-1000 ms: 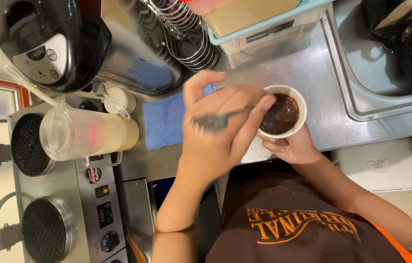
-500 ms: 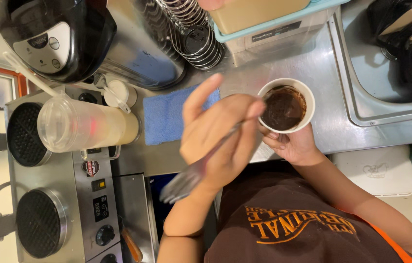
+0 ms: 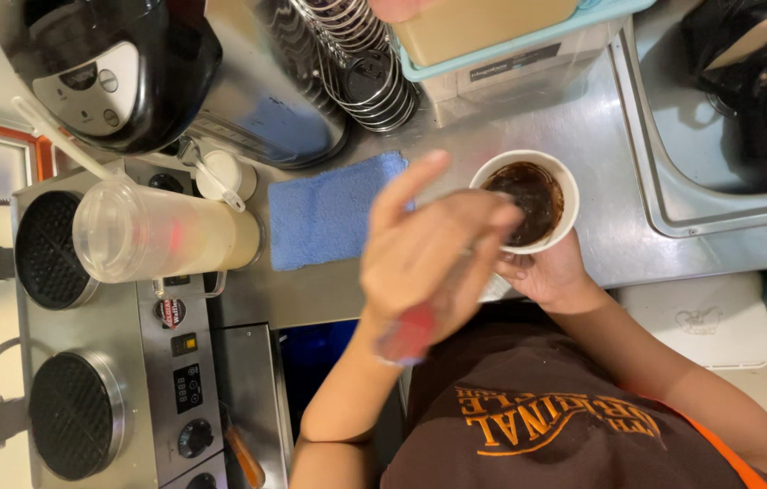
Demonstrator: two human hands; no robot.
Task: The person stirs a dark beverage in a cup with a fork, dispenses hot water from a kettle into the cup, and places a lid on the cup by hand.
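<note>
The steel counter ran across the far side, with a sink at its right end. At the left stood a waffle maker with 2 round plates. A clear jug of pale batter lay over its far end, and a blue cloth lay flat on the counter, just right of the jug.

The cup, white and holding dark liquid, stood upright near the counter's near edge, right of the cloth. My right hand was wrapped round its near side from below the rim.

My left hand was nearer the cloth, so the cup lay to its right and a little far; my knuckles covered the cup's left rim. Its fingers were curled round a utensil, index finger pointing far. The utensil was too blurred to tell its kind. Only 1 reddish end showed, and its long axis seemed to run from near-left up to far-right, toward the cup.
</note>
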